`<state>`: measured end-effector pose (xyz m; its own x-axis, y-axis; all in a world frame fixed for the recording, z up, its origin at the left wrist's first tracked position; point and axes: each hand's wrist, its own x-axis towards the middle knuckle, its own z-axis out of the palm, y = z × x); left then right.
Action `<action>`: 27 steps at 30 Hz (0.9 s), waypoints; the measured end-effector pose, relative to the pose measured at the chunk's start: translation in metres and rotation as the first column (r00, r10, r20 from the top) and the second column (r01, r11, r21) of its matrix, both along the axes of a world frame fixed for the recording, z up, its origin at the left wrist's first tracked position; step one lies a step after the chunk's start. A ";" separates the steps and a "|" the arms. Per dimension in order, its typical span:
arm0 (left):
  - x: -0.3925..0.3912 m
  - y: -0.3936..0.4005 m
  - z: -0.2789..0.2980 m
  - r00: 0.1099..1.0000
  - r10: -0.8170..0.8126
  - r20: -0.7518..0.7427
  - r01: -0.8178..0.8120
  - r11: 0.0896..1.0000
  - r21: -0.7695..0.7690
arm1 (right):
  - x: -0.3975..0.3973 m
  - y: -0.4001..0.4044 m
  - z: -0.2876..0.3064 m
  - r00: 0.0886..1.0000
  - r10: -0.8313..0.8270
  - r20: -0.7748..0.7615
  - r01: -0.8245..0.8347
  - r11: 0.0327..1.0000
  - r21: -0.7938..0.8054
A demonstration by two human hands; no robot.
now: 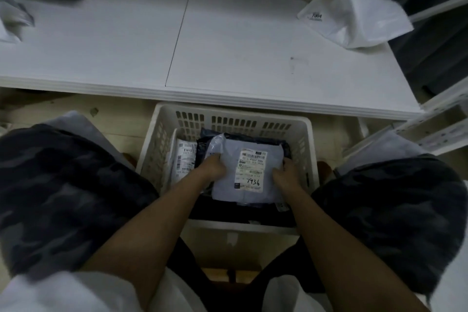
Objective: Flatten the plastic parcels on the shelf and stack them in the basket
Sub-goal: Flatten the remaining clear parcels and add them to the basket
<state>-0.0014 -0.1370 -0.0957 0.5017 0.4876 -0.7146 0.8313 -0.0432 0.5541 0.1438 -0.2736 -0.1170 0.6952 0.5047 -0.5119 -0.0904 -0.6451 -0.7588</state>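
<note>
The white basket (229, 119) sits on the floor just in front of the white shelf (202, 40). At its left wall stands a white labelled parcel (183, 159). Beside that, the left hand (211, 167) grips the left edge of the grey parcel (249, 172), fingers curled under it. This parcel, hand-marked 7936, lies on dark parcels (253, 138) in the basket. The right hand (285, 172) clamps its right edge. On the shelf's far right lie white plastic parcels (354, 15).
</note>
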 end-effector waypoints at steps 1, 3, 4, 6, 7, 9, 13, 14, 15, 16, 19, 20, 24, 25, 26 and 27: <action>0.002 0.001 -0.003 0.998 0.056 0.041 -0.058 0.998 0.032 | 0.000 0.002 0.002 0.999 -0.023 0.040 0.022 1.000 0.014; 0.008 0.002 -0.004 0.989 0.090 0.117 -0.099 0.992 0.072 | 0.006 0.007 0.004 0.992 -0.058 0.108 0.053 0.997 0.047; 0.011 0.003 -0.003 0.986 0.086 0.140 -0.092 0.995 0.042 | 0.009 0.009 0.005 0.988 -0.043 0.149 0.036 0.998 0.050; 0.017 0.006 -0.005 0.990 0.034 0.136 -0.034 0.999 -0.009 | 0.014 0.011 0.010 0.971 0.029 0.237 -0.026 1.000 -0.017; 0.018 0.008 -0.007 0.995 -0.021 0.099 0.021 1.000 -0.001 | 0.015 0.012 0.012 0.961 0.067 0.268 -0.053 0.997 -0.059; 0.016 0.012 -0.010 0.995 -0.100 0.027 0.099 0.995 0.006 | 0.013 0.017 0.011 0.935 0.150 0.321 -0.127 0.988 -0.091; 0.011 0.013 -0.004 0.992 -0.122 0.033 0.120 0.991 0.058 | 0.000 0.033 0.016 0.880 0.322 0.349 -0.311 0.946 -0.087; 0.009 0.015 0.000 0.993 -0.102 0.058 0.097 0.991 0.090 | -0.004 0.039 0.019 0.866 0.354 0.353 -0.348 0.934 -0.084; 0.006 0.020 0.004 0.994 -0.089 0.070 0.079 0.988 0.132 | -0.010 0.046 0.025 0.846 0.389 0.364 -0.387 0.918 -0.082; 0.002 0.027 0.008 0.994 -0.079 0.080 0.062 0.980 0.189 | -0.016 0.054 0.029 0.821 0.424 0.382 -0.429 0.900 -0.078; -0.013 0.051 0.020 0.996 -0.063 0.069 0.036 0.940 0.341 | -0.037 0.084 0.046 0.716 0.499 0.488 -0.538 0.840 -0.068; -0.017 0.056 0.025 0.996 -0.062 0.059 0.033 0.917 0.398 | -0.042 0.091 0.051 0.682 0.502 0.532 -0.560 0.826 -0.062; -0.044 0.093 0.058 0.998 0.038 0.051 -0.061 0.803 0.593 | -0.075 0.144 0.082 0.581 0.514 0.631 -0.645 0.764 -0.028; -0.051 0.101 0.065 0.995 0.068 0.071 -0.097 0.776 0.623 | -0.082 0.156 0.089 0.567 0.521 0.638 -0.665 0.747 -0.018; -0.063 0.114 0.072 0.991 0.098 0.094 -0.136 0.751 0.647 | -0.092 0.173 0.094 0.548 0.526 0.651 -0.694 0.720 0.002; -0.073 0.125 0.077 0.987 0.118 0.112 -0.163 0.735 0.659 | -0.100 0.187 0.100 0.525 0.541 0.657 -0.719 0.695 0.002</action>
